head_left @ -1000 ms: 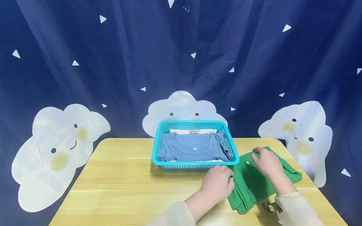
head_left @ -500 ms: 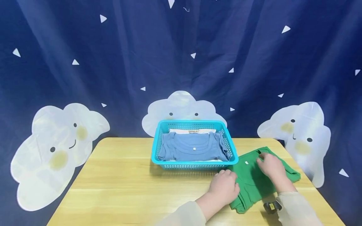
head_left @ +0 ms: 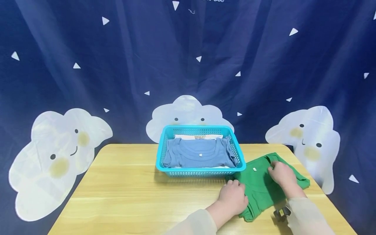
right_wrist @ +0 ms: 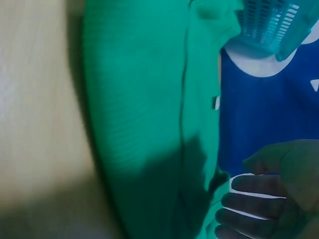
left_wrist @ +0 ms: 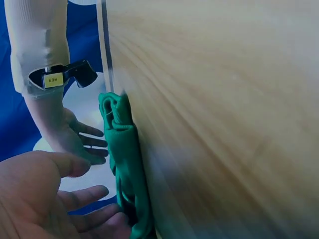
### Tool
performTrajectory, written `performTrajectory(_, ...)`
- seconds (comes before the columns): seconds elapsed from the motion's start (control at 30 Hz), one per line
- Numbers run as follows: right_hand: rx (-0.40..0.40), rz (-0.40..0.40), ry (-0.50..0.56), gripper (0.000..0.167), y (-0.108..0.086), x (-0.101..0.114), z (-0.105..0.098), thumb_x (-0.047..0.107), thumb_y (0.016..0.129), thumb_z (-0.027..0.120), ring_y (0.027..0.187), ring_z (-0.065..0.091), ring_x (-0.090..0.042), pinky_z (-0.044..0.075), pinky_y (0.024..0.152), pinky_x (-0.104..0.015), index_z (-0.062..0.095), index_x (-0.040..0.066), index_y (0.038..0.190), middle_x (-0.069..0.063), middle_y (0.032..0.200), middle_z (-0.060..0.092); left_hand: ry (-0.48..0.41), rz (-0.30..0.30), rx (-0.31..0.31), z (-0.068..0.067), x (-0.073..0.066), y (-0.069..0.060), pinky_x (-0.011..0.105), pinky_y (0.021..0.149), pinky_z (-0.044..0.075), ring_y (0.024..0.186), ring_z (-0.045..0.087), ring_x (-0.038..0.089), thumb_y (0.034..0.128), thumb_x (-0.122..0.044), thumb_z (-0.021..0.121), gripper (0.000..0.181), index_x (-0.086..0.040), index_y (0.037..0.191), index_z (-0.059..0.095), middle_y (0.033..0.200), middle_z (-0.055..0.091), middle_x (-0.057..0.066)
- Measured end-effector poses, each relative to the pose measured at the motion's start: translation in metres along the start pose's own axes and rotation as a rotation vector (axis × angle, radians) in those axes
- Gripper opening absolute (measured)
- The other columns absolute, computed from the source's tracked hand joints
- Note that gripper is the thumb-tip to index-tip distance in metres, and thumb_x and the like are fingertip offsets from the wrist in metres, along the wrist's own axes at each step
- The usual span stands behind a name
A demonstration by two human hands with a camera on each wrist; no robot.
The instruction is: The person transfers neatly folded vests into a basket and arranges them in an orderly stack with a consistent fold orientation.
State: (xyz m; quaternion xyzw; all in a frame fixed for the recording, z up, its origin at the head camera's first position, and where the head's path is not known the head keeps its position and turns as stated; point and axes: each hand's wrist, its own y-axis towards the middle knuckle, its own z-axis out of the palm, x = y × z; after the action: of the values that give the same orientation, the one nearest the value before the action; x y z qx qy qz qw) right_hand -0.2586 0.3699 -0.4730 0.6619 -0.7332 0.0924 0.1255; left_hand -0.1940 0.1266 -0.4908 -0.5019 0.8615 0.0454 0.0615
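A folded green shirt point(head_left: 261, 189) with a small white neck label lies at the right of the table, beside the basket. At its left edge is my left hand point(head_left: 233, 197); in the left wrist view its fingers point(left_wrist: 94, 216) are loosely extended and reach the folded side, thumb apart. My right hand point(head_left: 283, 176) is over the shirt's far right part, near the neckline. In the right wrist view its fingers point(right_wrist: 256, 204) look fairly straight, with their tips at the cloth. Neither hand has cloth visibly pinched in it.
A turquoise plastic basket point(head_left: 202, 170) stands at the table's back middle, its near right corner close to the green shirt. Inside lie a folded blue shirt point(head_left: 196, 153) and white cloth point(head_left: 183, 136). The wooden table point(head_left: 126, 195) ends at a dark blue curtain point(head_left: 129, 58).
My left hand has shifted slightly right and nearer along the shirt's left side. My right hand has moved a little right and nearer, from the far edge onto the shirt. The basket stays put.
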Motion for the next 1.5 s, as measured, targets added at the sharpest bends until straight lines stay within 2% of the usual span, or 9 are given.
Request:
performTrajectory(0.17, 0.018, 0.012, -0.010, 0.039, 0.004, -0.005, 0.005, 0.017, 0.095, 0.054, 0.095, 0.060, -0.050, 0.049, 0.077, -0.061, 0.058, -0.014, 0.119, -0.038, 0.116, 0.059, -0.014, 0.006, 0.039, 0.009, 0.001, 0.002, 0.027, 0.083, 0.050, 0.102, 0.052, 0.011, 0.0948, -0.052, 0.059, 0.041, -0.027, 0.127, 0.064, 0.118, 0.059, -0.008)
performTrajectory(0.37, 0.050, 0.033, -0.020, 0.035, 0.003, -0.009, 0.004, 0.014, 0.096, 0.052, 0.100, 0.057, -0.056, 0.049, 0.076, -0.062, 0.056, -0.014, 0.117, -0.040, 0.116, 0.056, 0.005, 0.005, 0.087, 0.013, 0.002, 0.004, 0.026, 0.082, 0.050, 0.103, 0.050, 0.010, 0.0948, -0.053, 0.059, 0.044, -0.027, 0.130, 0.061, 0.118, 0.057, -0.006)
performTrajectory(0.53, 0.052, 0.022, -0.035, 0.028, 0.006, -0.017, 0.005, 0.010, 0.097, 0.047, 0.101, 0.056, -0.059, 0.049, 0.079, -0.064, 0.057, -0.011, 0.112, -0.039, 0.114, 0.057, 0.014, -0.001, 0.110, 0.011, 0.000, 0.005, 0.025, 0.082, 0.048, 0.101, 0.047, 0.010, 0.0952, -0.052, 0.059, 0.044, -0.026, 0.130, 0.061, 0.119, 0.055, -0.005)
performTrajectory(0.77, 0.045, 0.004, -0.060, 0.038, 0.014, -0.024, 0.004, 0.002, 0.099, 0.034, 0.107, 0.054, -0.059, 0.049, 0.086, -0.065, 0.053, -0.014, 0.127, -0.041, 0.123, 0.054, -0.020, -0.032, 0.140, 0.003, -0.004, 0.004, 0.026, 0.084, 0.048, 0.101, 0.047, 0.011, 0.0952, -0.053, 0.059, 0.046, -0.024, 0.131, 0.062, 0.119, 0.055, -0.004)
performTrajectory(1.0, 0.027, -0.010, -0.075, 0.035, 0.015, -0.025, 0.000, -0.004, 0.093, 0.045, 0.106, 0.051, -0.062, 0.049, 0.081, -0.067, 0.056, -0.013, 0.125, -0.042, 0.121, 0.052, 0.006, -0.197, 0.037, 0.001, -0.011, 0.007, 0.029, 0.078, 0.049, 0.098, 0.047, 0.017, 0.0933, -0.052, 0.060, 0.046, -0.019, 0.126, 0.063, 0.109, 0.053, 0.002)
performTrajectory(1.1, 0.004, -0.006, -0.069, 0.037, 0.015, -0.026, 0.000, -0.002, 0.090, 0.054, 0.105, 0.048, -0.063, 0.048, 0.080, -0.068, 0.055, -0.014, 0.124, -0.043, 0.118, 0.049, 0.014, -0.274, 0.044, 0.001, -0.013, 0.010, 0.031, 0.080, 0.049, 0.099, 0.048, 0.020, 0.0912, -0.055, 0.061, 0.054, -0.017, 0.129, 0.060, 0.110, 0.051, 0.006)
performTrajectory(1.27, -0.011, 0.030, -0.048, 0.049, 0.015, -0.031, 0.001, 0.008, 0.093, 0.061, 0.110, 0.040, -0.062, 0.043, 0.086, -0.070, 0.046, -0.018, 0.131, -0.044, 0.125, 0.040, -0.068, -0.377, 0.038, 0.004, -0.013, 0.014, 0.031, 0.072, 0.051, 0.094, 0.049, 0.022, 0.0882, -0.049, 0.068, 0.056, -0.010, 0.126, 0.055, 0.109, 0.047, 0.010)
performTrajectory(1.37, 0.013, 0.066, -0.026, 0.057, 0.017, -0.038, 0.004, 0.015, 0.096, 0.058, 0.116, 0.035, -0.065, 0.039, 0.089, -0.073, 0.038, -0.019, 0.137, -0.046, 0.131, 0.034, -0.088, -0.420, 0.018, 0.007, -0.013, 0.017, 0.031, 0.069, 0.053, 0.092, 0.051, 0.021, 0.0871, -0.047, 0.070, 0.058, -0.006, 0.123, 0.051, 0.106, 0.047, 0.012)
performTrajectory(1.5, 0.077, 0.105, -0.008, 0.065, 0.021, -0.049, 0.007, 0.023, 0.099, 0.052, 0.119, 0.030, -0.068, 0.036, 0.093, -0.076, 0.028, -0.020, 0.142, -0.048, 0.134, 0.030, -0.009, -0.419, 0.025, 0.009, -0.012, 0.019, 0.032, 0.075, 0.054, 0.095, 0.053, 0.022, 0.0881, -0.052, 0.066, 0.064, -0.002, 0.125, 0.050, 0.106, 0.052, 0.013)
